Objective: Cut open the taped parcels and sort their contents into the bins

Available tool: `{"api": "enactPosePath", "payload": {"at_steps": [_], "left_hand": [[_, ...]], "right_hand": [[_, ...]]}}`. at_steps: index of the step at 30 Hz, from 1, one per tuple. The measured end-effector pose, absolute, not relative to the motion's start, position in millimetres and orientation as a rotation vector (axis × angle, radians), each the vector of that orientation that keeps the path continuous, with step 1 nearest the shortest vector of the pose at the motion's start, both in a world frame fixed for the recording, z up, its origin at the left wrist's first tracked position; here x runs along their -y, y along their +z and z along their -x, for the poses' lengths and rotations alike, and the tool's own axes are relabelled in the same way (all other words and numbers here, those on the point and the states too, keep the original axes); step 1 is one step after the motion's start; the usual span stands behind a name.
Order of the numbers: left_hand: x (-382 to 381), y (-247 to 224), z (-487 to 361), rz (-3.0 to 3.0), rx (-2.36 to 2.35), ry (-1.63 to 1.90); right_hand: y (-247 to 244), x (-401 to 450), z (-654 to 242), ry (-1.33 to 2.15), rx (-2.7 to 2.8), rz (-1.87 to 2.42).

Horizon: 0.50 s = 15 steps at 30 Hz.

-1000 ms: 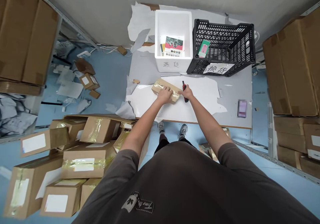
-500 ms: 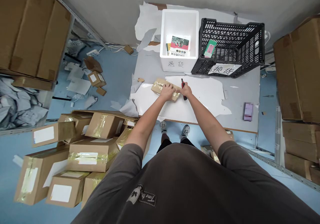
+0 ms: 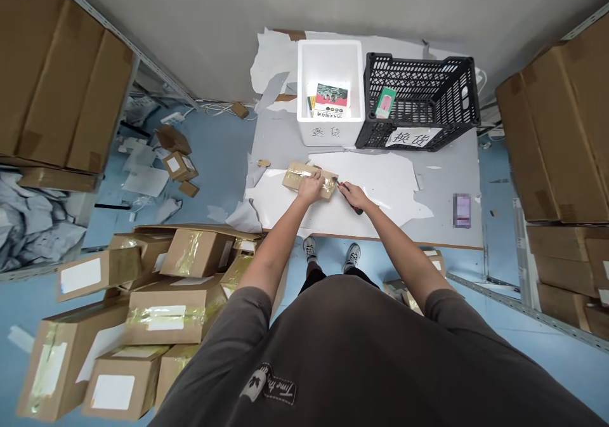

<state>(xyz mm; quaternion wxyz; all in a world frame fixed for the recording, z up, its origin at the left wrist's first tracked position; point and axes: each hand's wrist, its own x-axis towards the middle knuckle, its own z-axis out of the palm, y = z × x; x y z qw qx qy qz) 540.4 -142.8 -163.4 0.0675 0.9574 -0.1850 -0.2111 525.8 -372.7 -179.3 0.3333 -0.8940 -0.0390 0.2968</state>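
Note:
A small taped cardboard box (image 3: 292, 177) lies on white paper near the front of the table. My left hand (image 3: 311, 186) rests on top of it, fingers curled over its upper side and gripping it. In my right hand (image 3: 353, 195) is a red and black utility knife (image 3: 356, 209), fingers wrapped round the handle. The knife's tip points up and left, at the right end of the box; whether the blade touches the tape is too small to tell.
A white foam box (image 3: 330, 134) with booklets and a black plastic crate (image 3: 419, 136) holding a green package (image 3: 386, 102) stand at the table's back. A blurred purple item (image 3: 461, 210) lies at right. Taped cartons (image 3: 176, 306) are piled at left; shelves with large boxes (image 3: 571, 116) flank the table.
The utility knife has turned from nearly upright to pointing up-left, its tip now at the box's right end. My left hand stays on the box. The whole view has shifted slightly.

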Motion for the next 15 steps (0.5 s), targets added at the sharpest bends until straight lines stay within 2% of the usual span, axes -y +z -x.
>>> {"api": "enactPosePath", "payload": {"at_steps": [4, 15], "left_hand": [[144, -161, -541, -2.893, 0.554, -0.681], [151, -159, -548, -2.888, 0.483, -0.782]], "right_hand": [[-172, 372, -515, 0.931, 0.114, 2.283], [-165, 366, -517, 1.005, 0.016, 2.183]]}}
